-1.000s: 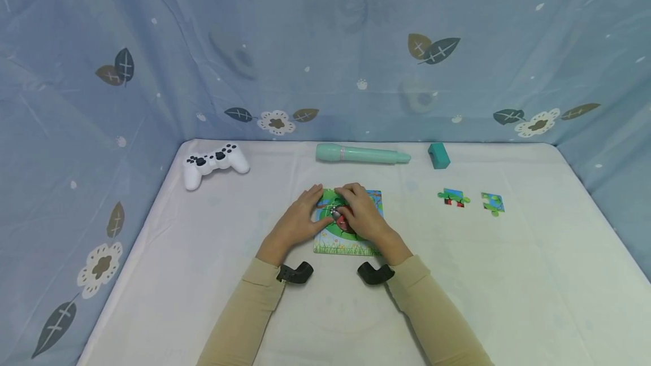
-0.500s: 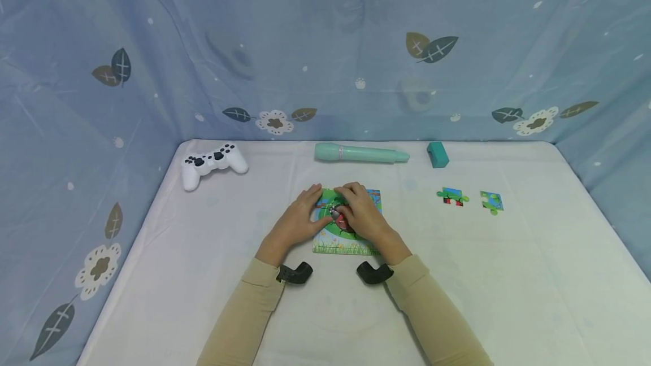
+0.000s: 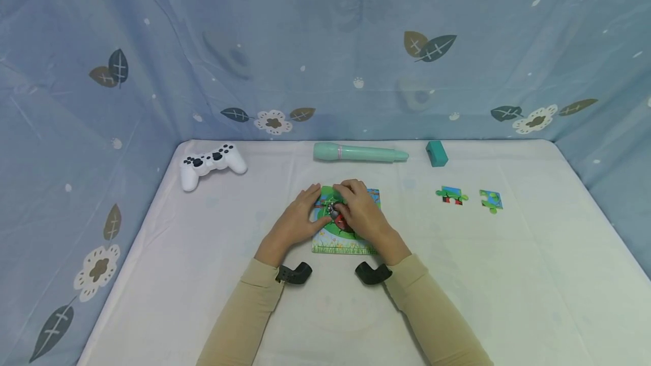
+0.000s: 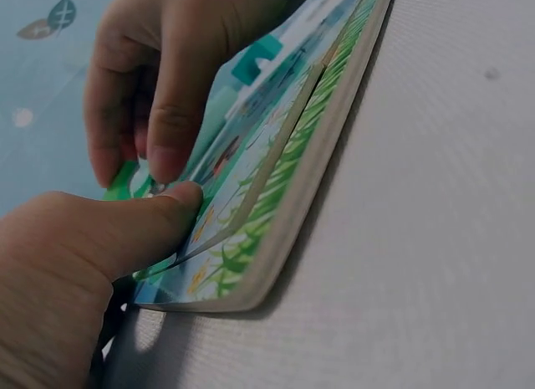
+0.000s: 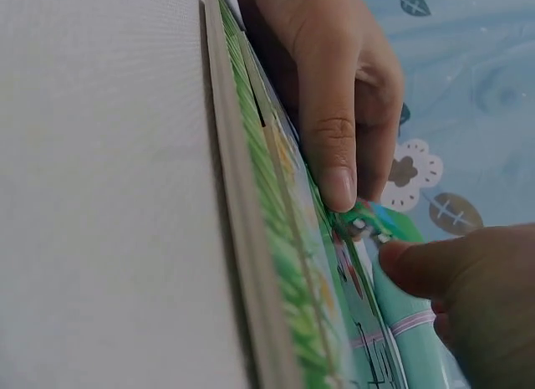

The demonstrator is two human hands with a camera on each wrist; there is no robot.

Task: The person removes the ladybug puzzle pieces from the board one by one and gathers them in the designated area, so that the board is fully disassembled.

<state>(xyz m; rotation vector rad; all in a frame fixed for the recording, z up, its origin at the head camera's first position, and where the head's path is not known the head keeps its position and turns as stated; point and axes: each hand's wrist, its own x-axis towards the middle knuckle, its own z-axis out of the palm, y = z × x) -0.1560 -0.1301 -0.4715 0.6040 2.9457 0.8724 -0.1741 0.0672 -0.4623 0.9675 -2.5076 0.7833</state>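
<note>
In the head view a square jigsaw board [image 3: 346, 248] with a red ladybug [image 3: 342, 221] on green lies flat before the person. The left hand [image 3: 295, 222] rests along its left side, thumb stretched over the picture. Over the upper middle, the right hand [image 3: 365, 216] pinches a green jigsaw piece [image 5: 401, 226], tilted up from the board in the right wrist view. The left thumb [image 4: 159, 222] touches the board's picture close to that piece. Fingers and thumb hide much of the piece. Two loose jigsaw pieces, one [image 3: 452, 195] and another [image 3: 491, 200], lie to the right.
A white game controller [image 3: 212, 165] is at the back left of the white-covered table [image 3: 152, 275]. A mint toy microphone [image 3: 360, 153] lies behind the board, with a small teal block [image 3: 437, 153] to its right. A blue patterned cloth [image 3: 325, 44] hangs behind.
The right hand has risen slightly away from the person, and more green shows under its fingers. The left hand stays in place. The whole view has shifted slightly.
</note>
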